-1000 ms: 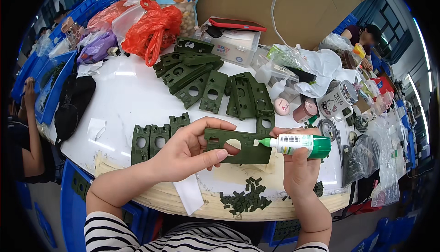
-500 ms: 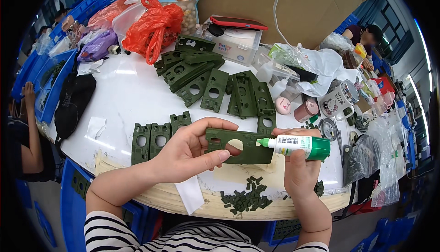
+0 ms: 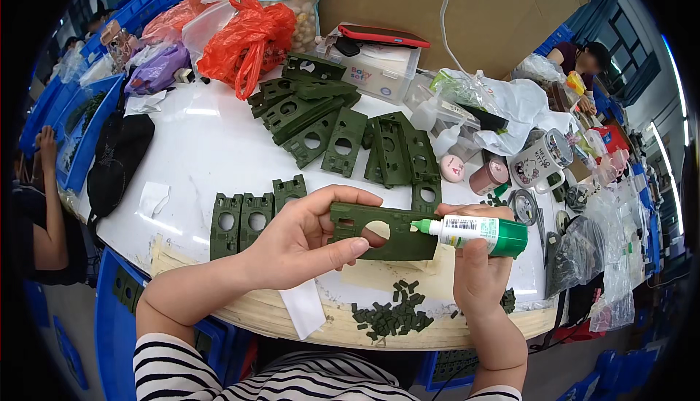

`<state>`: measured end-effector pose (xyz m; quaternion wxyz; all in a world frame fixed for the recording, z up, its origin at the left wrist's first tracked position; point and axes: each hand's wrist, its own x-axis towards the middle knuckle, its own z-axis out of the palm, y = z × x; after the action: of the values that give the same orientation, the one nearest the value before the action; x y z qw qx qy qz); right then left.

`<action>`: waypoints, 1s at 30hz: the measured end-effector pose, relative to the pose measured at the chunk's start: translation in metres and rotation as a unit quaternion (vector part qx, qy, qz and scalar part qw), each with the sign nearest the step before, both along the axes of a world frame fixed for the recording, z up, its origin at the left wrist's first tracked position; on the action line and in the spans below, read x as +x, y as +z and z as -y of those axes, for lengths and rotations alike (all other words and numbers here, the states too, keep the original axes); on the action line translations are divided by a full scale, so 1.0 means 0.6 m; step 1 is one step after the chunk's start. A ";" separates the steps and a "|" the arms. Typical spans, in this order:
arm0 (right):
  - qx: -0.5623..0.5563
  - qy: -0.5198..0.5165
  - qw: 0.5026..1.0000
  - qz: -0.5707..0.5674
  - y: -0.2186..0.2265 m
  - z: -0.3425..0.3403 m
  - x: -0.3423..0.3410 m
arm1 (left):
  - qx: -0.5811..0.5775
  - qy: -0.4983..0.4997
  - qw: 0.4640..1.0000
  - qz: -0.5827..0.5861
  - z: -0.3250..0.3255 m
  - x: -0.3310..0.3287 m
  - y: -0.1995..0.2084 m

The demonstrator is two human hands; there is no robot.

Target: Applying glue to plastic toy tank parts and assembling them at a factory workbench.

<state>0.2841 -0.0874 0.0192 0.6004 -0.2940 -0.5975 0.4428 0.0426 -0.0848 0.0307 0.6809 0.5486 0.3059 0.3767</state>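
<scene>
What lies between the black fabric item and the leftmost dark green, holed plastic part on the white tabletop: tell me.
A white paper-like scrap lies on the tabletop between the fabric item and the green part, in the head view.

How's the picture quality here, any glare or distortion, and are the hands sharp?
In the head view, pale glare streaks on the glossy white tabletop; head view, fisheye distortion with black corners; head view, left hand, right hand, green-and-white plastic bottle and dark-green holed rectangular piece look fairly sharp, without obvious motion blur.
</scene>
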 end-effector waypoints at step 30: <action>0.014 -0.009 0.999 0.028 0.000 -0.001 0.000 | -0.005 0.001 1.000 -0.003 0.000 -0.001 0.003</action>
<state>0.2838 -0.0867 0.0192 0.5911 -0.3034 -0.6178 0.4207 0.0419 -0.0849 0.0326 0.6821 0.5464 0.3102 0.3741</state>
